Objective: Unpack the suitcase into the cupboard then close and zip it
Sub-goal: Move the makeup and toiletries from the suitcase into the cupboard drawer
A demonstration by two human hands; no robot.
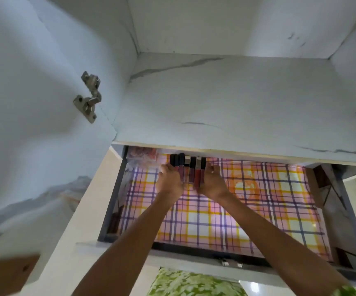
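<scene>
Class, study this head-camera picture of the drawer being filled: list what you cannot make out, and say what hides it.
- Suitcase: not in the head view at all.
- Tubes: their far ends sit under the shelf edge; labels too small to read.
- Clear packet: contents blurred, partly under the shelf.
- Left hand and right hand: fingertips hidden by the hands themselves.
- Green patterned thing: cut off by the bottom edge.
</scene>
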